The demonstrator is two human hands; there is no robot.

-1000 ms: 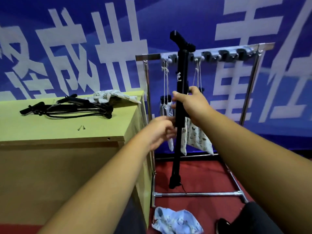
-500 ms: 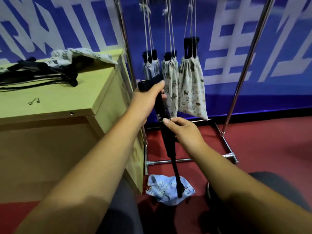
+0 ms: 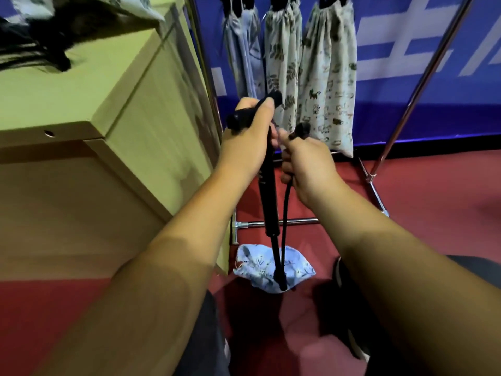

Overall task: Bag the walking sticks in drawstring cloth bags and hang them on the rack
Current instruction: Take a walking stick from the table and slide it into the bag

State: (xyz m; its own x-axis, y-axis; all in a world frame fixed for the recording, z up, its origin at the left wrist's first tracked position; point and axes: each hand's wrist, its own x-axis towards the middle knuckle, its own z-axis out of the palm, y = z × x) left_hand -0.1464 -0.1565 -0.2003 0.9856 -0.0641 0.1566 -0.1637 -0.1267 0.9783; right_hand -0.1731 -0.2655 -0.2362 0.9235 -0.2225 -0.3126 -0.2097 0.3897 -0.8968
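The walking stick [image 3: 267, 191] hangs upright, handle gripped by the left hand [image 3: 246, 147]; just beside, the right hand [image 3: 309, 164] clasps what seems a thin folded section. Below the grips lies a blue cloth bag [image 3: 253, 265]; beyond, filled bags [image 3: 328, 77] hang.

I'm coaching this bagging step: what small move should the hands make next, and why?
Probably finish the fold: bring the loose section in the right hand against the walking stick shaft, whose handle the left hand grips. The stick hangs half folded, likely too long for the blue bag on the floor below.
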